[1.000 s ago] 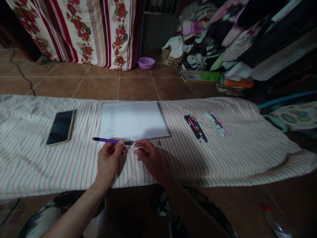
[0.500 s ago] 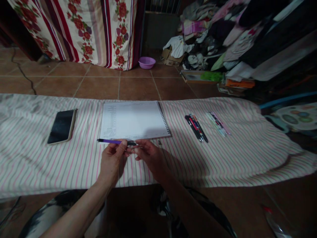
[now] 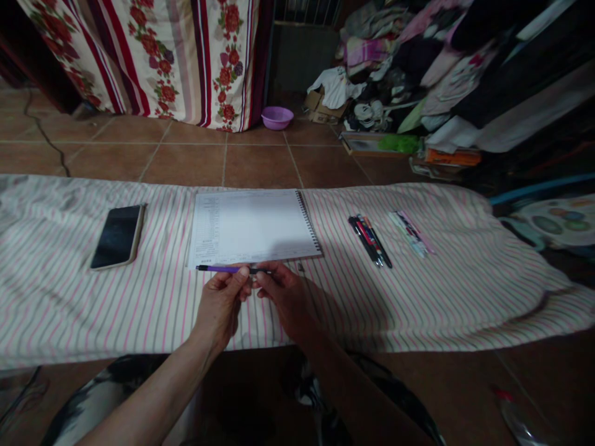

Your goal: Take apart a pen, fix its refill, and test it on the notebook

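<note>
A purple pen with black ends (image 3: 220,269) lies crosswise between my two hands, just below the notebook. My left hand (image 3: 225,294) is closed around its middle, thumb on top. The fingers of my right hand (image 3: 281,291) pinch the pen's dark right end, which they partly hide. Above both hands lies an open spiral notebook (image 3: 260,226), with a blank white page and a printed strip down its left side. A tiny dark piece (image 3: 300,267) rests on the cloth just right of my right hand.
A phone (image 3: 118,236) lies on the striped cloth (image 3: 158,310) at the left. To the right are a bundle of dark pens (image 3: 370,240) and several pale pens (image 3: 411,233). A purple basin (image 3: 277,118), clothes and boxes stand on the tiled floor beyond.
Both hands have come closer together, and the pen has shifted to the right. My right fingers now cover its right tip, which showed before.
</note>
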Motion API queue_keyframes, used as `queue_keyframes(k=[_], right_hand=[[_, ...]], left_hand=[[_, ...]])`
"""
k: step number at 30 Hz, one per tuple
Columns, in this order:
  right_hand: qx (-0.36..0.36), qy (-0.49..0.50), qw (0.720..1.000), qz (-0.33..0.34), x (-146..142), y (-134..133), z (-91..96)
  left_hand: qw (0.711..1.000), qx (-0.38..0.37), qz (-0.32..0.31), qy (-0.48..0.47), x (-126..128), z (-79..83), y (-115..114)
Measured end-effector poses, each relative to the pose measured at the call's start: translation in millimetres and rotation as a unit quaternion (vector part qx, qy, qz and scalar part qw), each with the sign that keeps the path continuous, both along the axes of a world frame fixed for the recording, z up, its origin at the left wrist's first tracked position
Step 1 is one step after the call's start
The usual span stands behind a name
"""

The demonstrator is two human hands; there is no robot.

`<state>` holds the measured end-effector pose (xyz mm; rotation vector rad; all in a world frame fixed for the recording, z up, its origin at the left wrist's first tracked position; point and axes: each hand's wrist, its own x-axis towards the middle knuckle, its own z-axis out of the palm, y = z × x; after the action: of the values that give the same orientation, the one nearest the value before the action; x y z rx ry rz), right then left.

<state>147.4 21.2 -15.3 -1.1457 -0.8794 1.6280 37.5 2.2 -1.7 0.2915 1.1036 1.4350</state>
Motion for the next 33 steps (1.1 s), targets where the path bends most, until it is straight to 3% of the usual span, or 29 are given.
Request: queue_keyframes(k=[10, 20, 33], right_hand=[[-0.011, 0.04, 0.999, -0.006, -0.4, -0.7, -1.1], [-0.053, 0.032, 0.997, -0.05, 3.7, 1.1, 13.5], [-0.072, 0.025, 0.996, -0.049, 8.4, 0.7, 22.5]], left_hand=[[1.0, 0.01, -0.018, 0.001, -1.9, 0.7, -1.8], [1.0, 0.004, -0.015, -0.008, -6.3, 3.3, 1.2], [1.0, -0.006, 0.004, 0.014, -14.6, 5.6, 1.1]])
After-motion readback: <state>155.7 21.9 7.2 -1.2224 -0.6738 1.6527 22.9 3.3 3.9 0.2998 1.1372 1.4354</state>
